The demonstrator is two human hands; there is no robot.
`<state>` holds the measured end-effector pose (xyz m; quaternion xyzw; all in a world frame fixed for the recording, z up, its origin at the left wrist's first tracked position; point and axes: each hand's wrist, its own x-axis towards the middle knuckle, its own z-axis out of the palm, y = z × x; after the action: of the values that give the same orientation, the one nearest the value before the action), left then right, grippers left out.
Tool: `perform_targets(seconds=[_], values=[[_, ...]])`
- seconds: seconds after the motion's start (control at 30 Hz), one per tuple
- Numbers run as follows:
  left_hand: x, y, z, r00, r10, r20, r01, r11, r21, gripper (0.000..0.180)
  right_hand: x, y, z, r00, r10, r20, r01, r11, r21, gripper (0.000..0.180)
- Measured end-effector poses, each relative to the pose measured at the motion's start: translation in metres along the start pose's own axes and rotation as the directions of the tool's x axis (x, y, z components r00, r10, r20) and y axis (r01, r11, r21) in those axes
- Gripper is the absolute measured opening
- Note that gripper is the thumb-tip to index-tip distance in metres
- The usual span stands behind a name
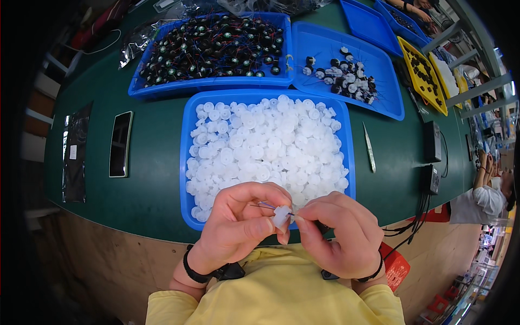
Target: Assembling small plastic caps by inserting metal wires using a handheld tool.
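A small white plastic cap (280,215) sits pinched in the left hand (238,227), just above the near rim of the blue tray (185,162) of like caps, close for picking. The right hand (341,233), fingers closed, pinches thin wires (265,205) at the cap, apparently threading them; tweezers (369,147) lie beside the tray.

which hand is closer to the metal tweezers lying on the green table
Right. The right hand is below and slightly left of the tweezers, at the white-parts tray's near right corner. The left hand is farther left, across the small white piece both hands pinch.
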<state>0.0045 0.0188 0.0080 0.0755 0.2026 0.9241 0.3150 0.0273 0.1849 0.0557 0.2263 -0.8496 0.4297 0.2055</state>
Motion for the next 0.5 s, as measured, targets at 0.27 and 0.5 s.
perform_targets(seconds=[0.27, 0.5], values=[[-0.0010, 0.0016, -0.0023, 1.000, -0.029, 0.007, 0.029, 0.999, -0.018, 0.032, -0.0004, -0.0003, 0.0055, 1.000, -0.021, -0.017, 0.021, 1.000, -0.002, 0.024], [-0.0009, 0.0021, -0.0039, 0.999, -0.042, 0.024, 0.042, 0.999, -0.020, 0.032, -0.0047, 0.0036, 0.0089, 0.986, -0.154, -0.070, 0.144, 0.981, -0.130, 0.022]])
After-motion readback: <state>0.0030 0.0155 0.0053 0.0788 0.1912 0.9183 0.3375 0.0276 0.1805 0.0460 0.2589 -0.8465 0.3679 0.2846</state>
